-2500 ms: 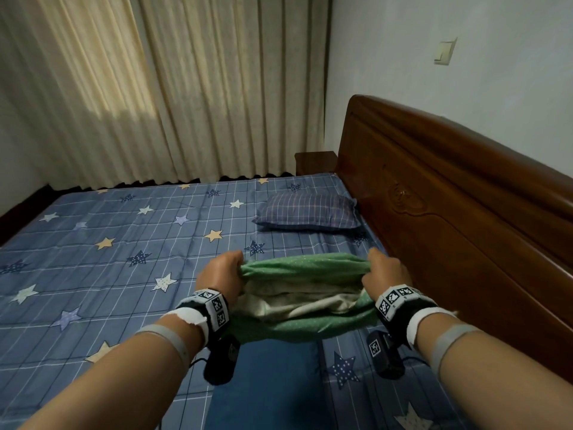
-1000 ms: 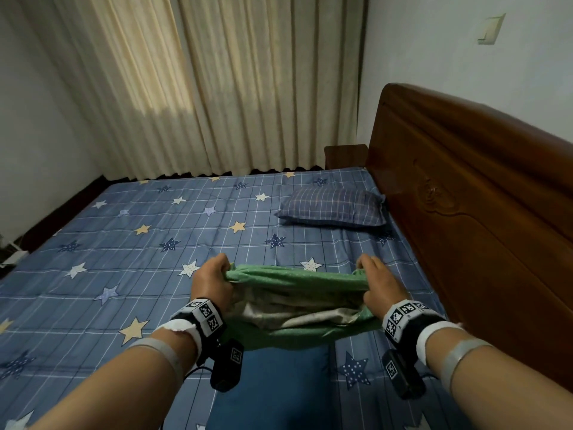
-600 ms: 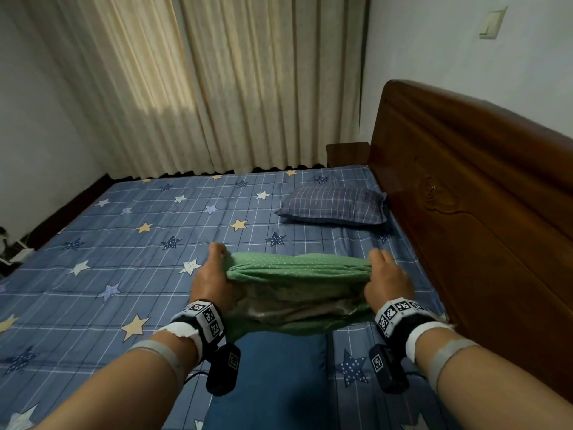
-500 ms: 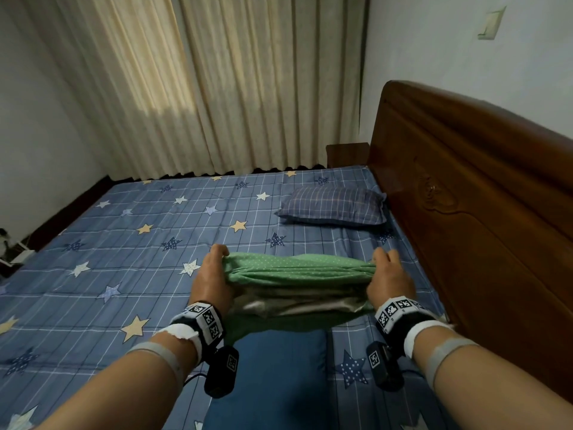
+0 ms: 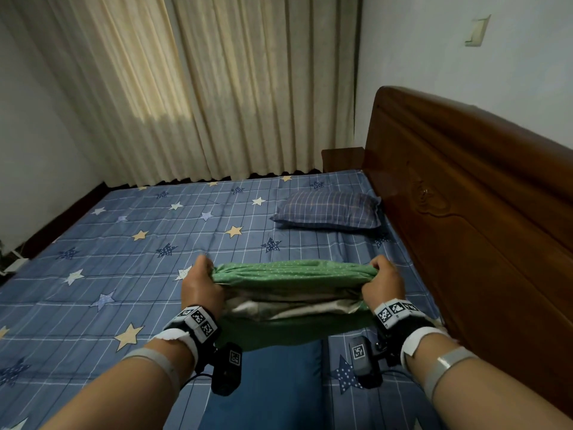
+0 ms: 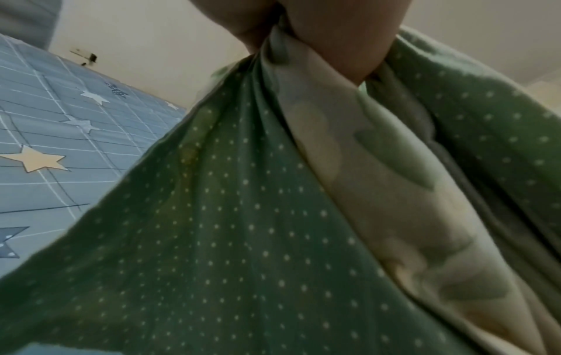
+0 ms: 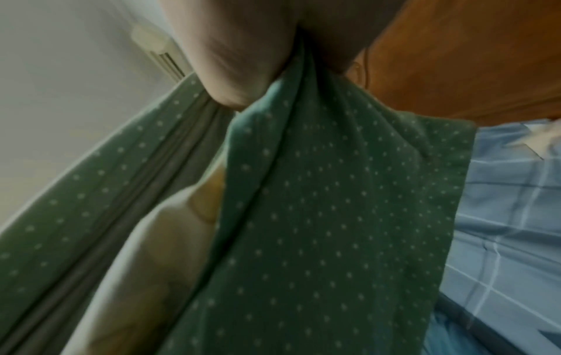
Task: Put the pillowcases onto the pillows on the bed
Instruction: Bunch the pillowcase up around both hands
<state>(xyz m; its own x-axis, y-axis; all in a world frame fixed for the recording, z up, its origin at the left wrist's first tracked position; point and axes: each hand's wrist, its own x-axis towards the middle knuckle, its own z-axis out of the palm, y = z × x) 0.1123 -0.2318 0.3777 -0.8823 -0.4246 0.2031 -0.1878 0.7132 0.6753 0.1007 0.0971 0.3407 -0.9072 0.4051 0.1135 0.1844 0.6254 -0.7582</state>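
Hands, left and right, pinch opposite ends of the green dotted fabric pillowcase, its long axis spanning between them, cream pillow inside.

Your left hand and right hand have lifted the green dotted pillowcase higher and drawn its gathered mouth flatter and tauter, narrowing the gap where the cream pillow shows; your view has swung slightly left
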